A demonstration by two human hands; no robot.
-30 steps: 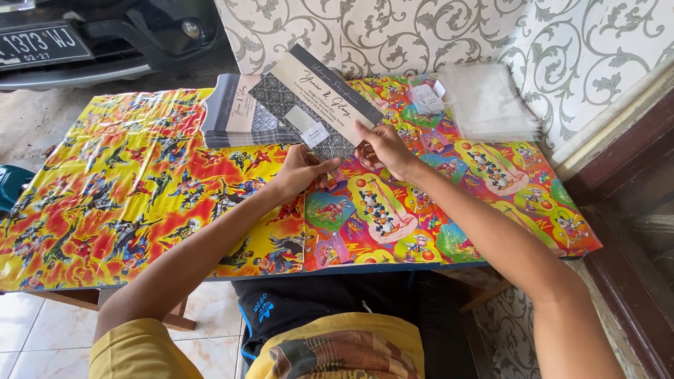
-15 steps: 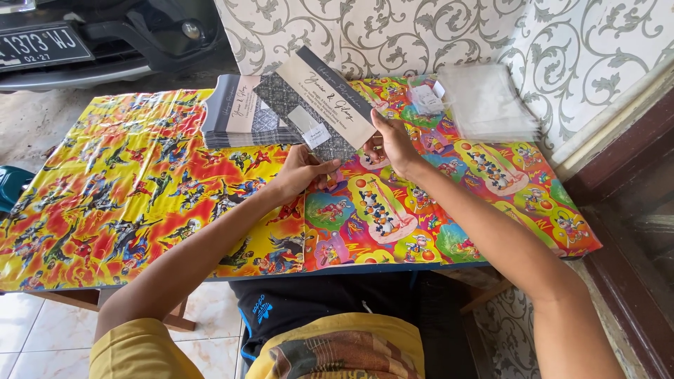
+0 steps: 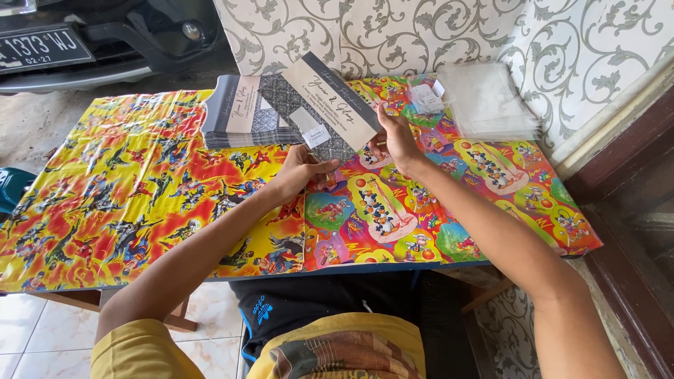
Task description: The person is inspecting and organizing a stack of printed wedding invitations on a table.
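Card [image 3: 330, 105] tilted, pinched between left fingers [image 3: 317, 167] and right fingers [image 3: 381, 119]

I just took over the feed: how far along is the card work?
In hand: one grey patterned card, held off the table by the left hand and right hand. Left: a stack of like cards waits behind it, beside a pile of clear sleeves. No finished pile shows, so nothing looks done.
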